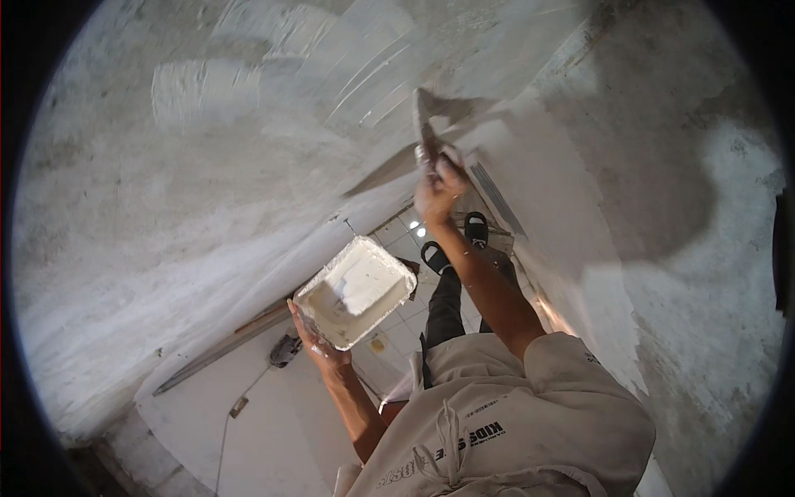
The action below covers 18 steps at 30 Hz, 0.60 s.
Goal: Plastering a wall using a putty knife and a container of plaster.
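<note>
My left hand (321,346) supports a shallow rectangular tray (310,311) by its near left side, fingers under and along the rim. White putty (362,286) lies in the tray, and dried putty crusts its edges. Raised against the wall, my right hand (440,189) is closed round the handle of a putty knife (421,118). The knife's blade appears nearly edge-on, close to the wall surface and a little blurred; whether it touches cannot be told. Fresh putty streaks (207,89) spread over the grey wall (166,182) left of the knife.
A second wall (662,215) meets the first in a corner on the right, partly coated. Below are floor tiles (402,335) and my sandalled feet (435,258). A pale flat surface (195,422) at lower left carries a cord and a dark grey object (286,351).
</note>
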Each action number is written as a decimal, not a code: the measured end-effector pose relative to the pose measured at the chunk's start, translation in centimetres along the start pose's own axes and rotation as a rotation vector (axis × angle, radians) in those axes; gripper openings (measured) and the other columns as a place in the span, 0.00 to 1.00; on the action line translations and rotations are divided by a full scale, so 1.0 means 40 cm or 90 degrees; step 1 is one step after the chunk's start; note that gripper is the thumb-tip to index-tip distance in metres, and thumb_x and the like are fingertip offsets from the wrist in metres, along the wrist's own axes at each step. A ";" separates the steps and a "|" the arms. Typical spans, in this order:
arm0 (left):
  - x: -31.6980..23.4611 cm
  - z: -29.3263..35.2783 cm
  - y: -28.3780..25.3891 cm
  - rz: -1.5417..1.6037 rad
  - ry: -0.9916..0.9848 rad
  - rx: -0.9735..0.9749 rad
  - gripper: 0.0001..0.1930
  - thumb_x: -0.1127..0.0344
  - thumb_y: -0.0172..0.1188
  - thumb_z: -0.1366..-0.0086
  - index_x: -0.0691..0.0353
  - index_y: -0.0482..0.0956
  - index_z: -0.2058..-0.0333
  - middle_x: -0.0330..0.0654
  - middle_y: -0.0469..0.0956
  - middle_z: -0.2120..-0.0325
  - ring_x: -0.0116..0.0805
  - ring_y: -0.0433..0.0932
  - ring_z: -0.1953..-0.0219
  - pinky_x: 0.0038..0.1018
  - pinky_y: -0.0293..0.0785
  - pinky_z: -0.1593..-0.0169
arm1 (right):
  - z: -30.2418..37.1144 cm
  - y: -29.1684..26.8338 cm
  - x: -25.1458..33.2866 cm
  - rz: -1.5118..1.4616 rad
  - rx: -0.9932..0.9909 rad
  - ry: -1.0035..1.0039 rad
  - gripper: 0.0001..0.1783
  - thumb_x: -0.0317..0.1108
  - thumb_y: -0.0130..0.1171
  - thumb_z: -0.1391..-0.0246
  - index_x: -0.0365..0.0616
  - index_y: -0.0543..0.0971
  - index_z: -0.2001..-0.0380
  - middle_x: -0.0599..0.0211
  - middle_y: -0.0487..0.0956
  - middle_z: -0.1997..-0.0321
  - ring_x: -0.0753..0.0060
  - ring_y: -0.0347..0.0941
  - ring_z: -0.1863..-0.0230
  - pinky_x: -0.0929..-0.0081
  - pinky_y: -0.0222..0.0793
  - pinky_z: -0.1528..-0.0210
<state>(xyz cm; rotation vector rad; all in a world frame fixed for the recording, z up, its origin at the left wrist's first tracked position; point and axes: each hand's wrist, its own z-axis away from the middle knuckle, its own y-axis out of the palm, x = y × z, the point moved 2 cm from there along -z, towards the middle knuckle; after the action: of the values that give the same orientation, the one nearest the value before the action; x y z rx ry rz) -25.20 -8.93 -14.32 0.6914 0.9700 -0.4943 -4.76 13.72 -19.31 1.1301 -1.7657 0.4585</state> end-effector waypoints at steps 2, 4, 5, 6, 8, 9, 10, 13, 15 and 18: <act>0.009 0.010 -0.022 -0.043 0.076 0.081 0.36 0.41 0.48 0.35 0.56 0.52 0.35 0.45 0.60 0.40 0.45 0.63 0.40 0.44 0.64 0.39 | 0.042 0.020 -0.006 0.007 0.063 -0.017 0.20 0.18 0.51 0.64 0.38 0.80 0.63 0.55 0.78 0.61 0.56 0.76 0.61 0.70 0.72 0.62; -0.003 0.015 0.012 -0.048 0.051 0.022 0.33 0.42 0.46 0.33 0.56 0.56 0.38 0.43 0.64 0.43 0.44 0.65 0.42 0.44 0.66 0.40 | 0.100 0.015 -0.001 0.069 0.197 -0.017 0.29 0.21 0.51 0.63 0.42 0.79 0.51 0.56 0.78 0.60 0.62 0.75 0.60 0.74 0.72 0.64; -0.006 0.019 0.010 -0.057 0.055 0.029 0.33 0.42 0.46 0.33 0.56 0.56 0.38 0.43 0.64 0.43 0.44 0.65 0.42 0.44 0.66 0.40 | 0.135 0.022 0.016 0.043 0.262 0.046 0.27 0.20 0.53 0.63 0.40 0.79 0.53 0.57 0.78 0.60 0.61 0.76 0.60 0.72 0.73 0.64; -0.002 0.020 0.018 -0.059 0.083 0.062 0.32 0.42 0.45 0.33 0.56 0.57 0.38 0.43 0.64 0.43 0.44 0.66 0.42 0.44 0.67 0.41 | 0.171 0.019 -0.020 -0.046 0.250 0.076 0.29 0.17 0.52 0.65 0.42 0.80 0.54 0.58 0.79 0.60 0.58 0.77 0.61 0.71 0.74 0.62; 0.002 -0.002 -0.003 -0.016 0.030 0.042 0.33 0.42 0.46 0.34 0.58 0.58 0.39 0.44 0.65 0.44 0.43 0.67 0.43 0.44 0.69 0.42 | 0.186 0.007 -0.040 -0.143 0.224 0.100 0.30 0.15 0.51 0.67 0.43 0.81 0.55 0.58 0.79 0.59 0.55 0.78 0.61 0.69 0.75 0.61; -0.001 -0.002 -0.025 -0.025 0.036 0.048 0.33 0.42 0.46 0.34 0.58 0.58 0.39 0.44 0.65 0.44 0.43 0.67 0.43 0.44 0.69 0.42 | 0.175 -0.013 -0.019 -0.163 0.245 0.033 0.24 0.15 0.52 0.61 0.38 0.80 0.57 0.56 0.79 0.58 0.56 0.77 0.58 0.69 0.75 0.59; -0.003 0.002 -0.031 -0.107 0.132 0.130 0.38 0.40 0.54 0.39 0.56 0.55 0.37 0.44 0.63 0.42 0.46 0.66 0.42 0.47 0.67 0.41 | 0.156 -0.034 0.000 -0.176 0.265 -0.038 0.17 0.15 0.53 0.55 0.33 0.79 0.59 0.54 0.79 0.57 0.57 0.77 0.55 0.68 0.74 0.56; -0.021 0.008 0.024 -0.142 0.190 0.215 0.37 0.39 0.53 0.38 0.54 0.58 0.38 0.43 0.65 0.43 0.46 0.66 0.42 0.47 0.64 0.40 | 0.115 -0.060 0.009 -0.181 0.061 0.028 0.12 0.16 0.52 0.52 0.30 0.79 0.62 0.50 0.78 0.56 0.56 0.77 0.55 0.68 0.72 0.53; -0.028 0.009 0.043 -0.066 0.059 0.131 0.30 0.40 0.45 0.34 0.55 0.64 0.42 0.41 0.68 0.45 0.42 0.67 0.43 0.45 0.64 0.40 | 0.063 -0.052 0.014 -0.086 -0.007 -0.008 0.10 0.18 0.53 0.52 0.30 0.78 0.65 0.48 0.78 0.56 0.54 0.77 0.56 0.69 0.71 0.52; -0.036 0.021 0.067 -0.071 0.057 0.102 0.28 0.41 0.40 0.32 0.55 0.67 0.45 0.40 0.69 0.46 0.41 0.67 0.43 0.43 0.64 0.40 | -0.038 -0.001 0.084 -0.008 -0.110 -0.053 0.19 0.17 0.54 0.58 0.36 0.80 0.59 0.51 0.77 0.56 0.57 0.77 0.60 0.71 0.72 0.59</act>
<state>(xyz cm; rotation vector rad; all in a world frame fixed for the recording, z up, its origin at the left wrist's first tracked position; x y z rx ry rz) -23.65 -7.60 -11.91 0.8109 1.0650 -0.6486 -4.32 13.14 -15.67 1.0497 -1.8318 0.2481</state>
